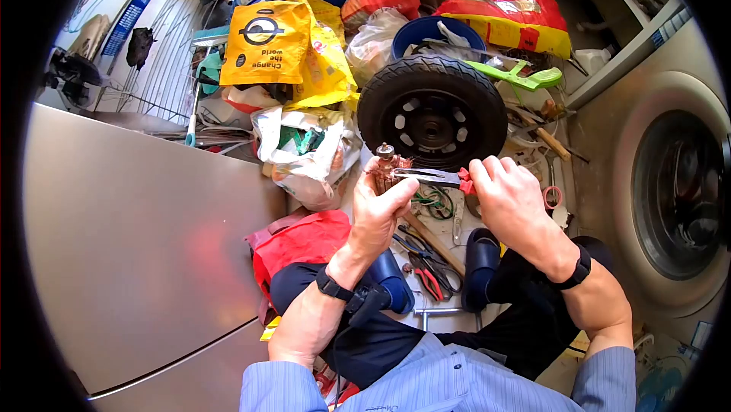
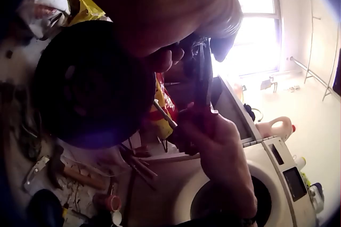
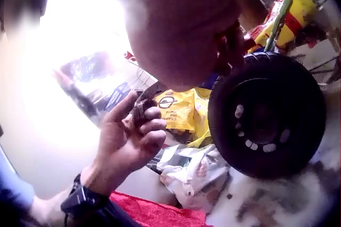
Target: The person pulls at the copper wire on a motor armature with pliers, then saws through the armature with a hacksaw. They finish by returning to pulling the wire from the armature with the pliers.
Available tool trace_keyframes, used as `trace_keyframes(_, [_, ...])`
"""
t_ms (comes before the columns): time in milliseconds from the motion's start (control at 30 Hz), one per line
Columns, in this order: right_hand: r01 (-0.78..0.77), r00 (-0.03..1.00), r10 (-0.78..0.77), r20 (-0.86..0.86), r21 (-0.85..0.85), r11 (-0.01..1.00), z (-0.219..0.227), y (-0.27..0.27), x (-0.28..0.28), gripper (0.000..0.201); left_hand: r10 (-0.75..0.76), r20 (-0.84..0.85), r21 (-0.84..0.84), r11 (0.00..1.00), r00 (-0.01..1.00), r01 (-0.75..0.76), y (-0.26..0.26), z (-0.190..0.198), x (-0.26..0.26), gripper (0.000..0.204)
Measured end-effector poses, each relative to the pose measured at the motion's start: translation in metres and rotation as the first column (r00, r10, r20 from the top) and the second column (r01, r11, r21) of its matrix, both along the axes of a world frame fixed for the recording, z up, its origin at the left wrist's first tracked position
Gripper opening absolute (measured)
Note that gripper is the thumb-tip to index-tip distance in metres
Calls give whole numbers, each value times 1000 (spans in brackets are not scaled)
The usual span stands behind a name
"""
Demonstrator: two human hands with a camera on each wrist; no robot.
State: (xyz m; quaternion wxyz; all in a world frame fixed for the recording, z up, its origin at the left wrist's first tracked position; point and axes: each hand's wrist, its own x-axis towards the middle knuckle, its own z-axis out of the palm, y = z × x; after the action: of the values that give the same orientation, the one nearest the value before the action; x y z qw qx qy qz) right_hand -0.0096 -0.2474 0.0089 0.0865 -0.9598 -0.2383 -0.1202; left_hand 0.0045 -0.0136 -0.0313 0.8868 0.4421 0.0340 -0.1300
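In the head view my left hand (image 1: 371,218) grips a small motor armature (image 1: 386,162) upright, its shaft end on top and frayed copper wire around it. From the right, my right hand (image 1: 506,200) holds pliers (image 1: 435,176) by their red handles, the jaws lying against the copper winding. The left wrist view shows the pliers (image 2: 203,78) dark against the window, with the right hand (image 2: 224,144) below them. Curled fingers of the left hand (image 3: 128,139) show around the dark part in the right wrist view, while the right hand (image 3: 176,35) covers most of the pliers there.
A black wheel with tyre (image 1: 432,111) lies just beyond the hands. Between the slippers are more pliers (image 1: 428,281) and a wooden handle (image 1: 438,244). A white plastic bag (image 1: 312,172) and a yellow bag (image 1: 266,43) stand left, a washing machine (image 1: 678,176) right.
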Motion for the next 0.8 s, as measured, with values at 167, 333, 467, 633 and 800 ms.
trace_keyframes(167, [62, 981, -36, 191, -133, 989, 1, 5, 4, 18, 30, 9, 288, 957, 1000, -31, -2, 8, 1, 34])
trace_keyframes(333, [80, 961, -34, 276, -160, 984, -3, 9, 2, 20, 7, 18, 376, 926, 1000, -14, 1, 8, -2, 30])
trace_keyframes(467, [61, 964, -14, 267, -170, 983, -2, 8, 5, 19, 31, 80, 373, 926, 996, -59, 1, 8, -5, 28])
trace_keyframes(633, [12, 987, 8, 163, -123, 992, -6, 10, 2, 15, 46, 69, 417, 906, 997, -71, 5, 5, -4, 27])
trace_keyframes(800, [-1, 945, 9, -328, 25, 1000, -9, 7, -5, 16, 109, 111, 414, 898, 988, -146, -1, -1, -3, 25])
